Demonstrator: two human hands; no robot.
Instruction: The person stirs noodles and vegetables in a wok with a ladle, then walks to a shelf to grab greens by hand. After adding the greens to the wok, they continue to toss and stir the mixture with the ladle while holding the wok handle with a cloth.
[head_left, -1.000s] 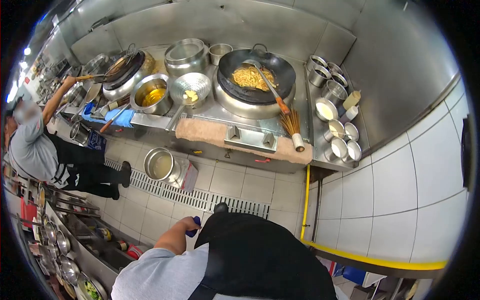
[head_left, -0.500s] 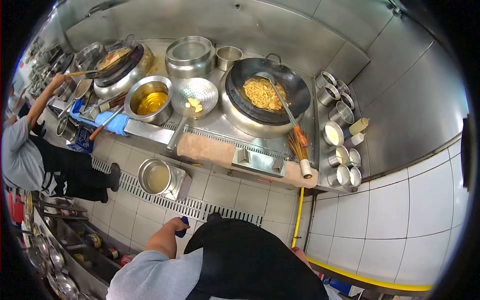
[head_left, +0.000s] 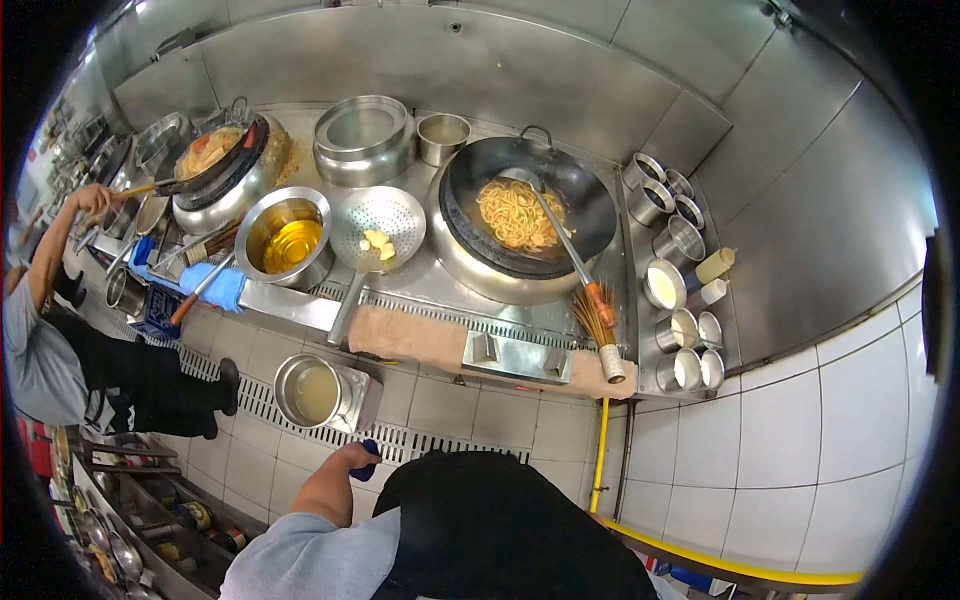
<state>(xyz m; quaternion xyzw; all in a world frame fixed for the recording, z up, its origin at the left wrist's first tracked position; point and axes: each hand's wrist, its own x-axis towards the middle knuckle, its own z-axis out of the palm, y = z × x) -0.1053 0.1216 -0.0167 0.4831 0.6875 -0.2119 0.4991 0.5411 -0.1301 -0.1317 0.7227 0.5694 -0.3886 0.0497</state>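
Observation:
Low in front of my body, my left hand (head_left: pixel 352 457) is closed around a dark blue cloth (head_left: pixel 369 461), part of which sticks out past the fingers. The black apron hides my right hand. Ahead on the stove, a black wok (head_left: pixel 590 200) holds noodles (head_left: pixel 519 214), and a ladle (head_left: pixel 565 240) with an orange-wrapped handle leans across it. Left of the wok, a perforated strainer (head_left: pixel 378 213) carries several pale yellow pieces. Beside it stands a metal pot (head_left: pixel 258 213) of amber liquid.
A pot of cloudy liquid (head_left: pixel 308 390) stands low below the stove edge. Metal containers (head_left: pixel 680 328) and squeeze bottles line the right ledge. A bamboo brush (head_left: pixel 603 345) lies at the front edge. To the left, a co-worker (head_left: pixel 50 350) works at another wok (head_left: pixel 215 160).
My view has tilted slightly, so the stove sits lower in the picture. My left hand still grips the cloth. My right forearm has slipped behind the apron. The co-worker's wok has shifted.

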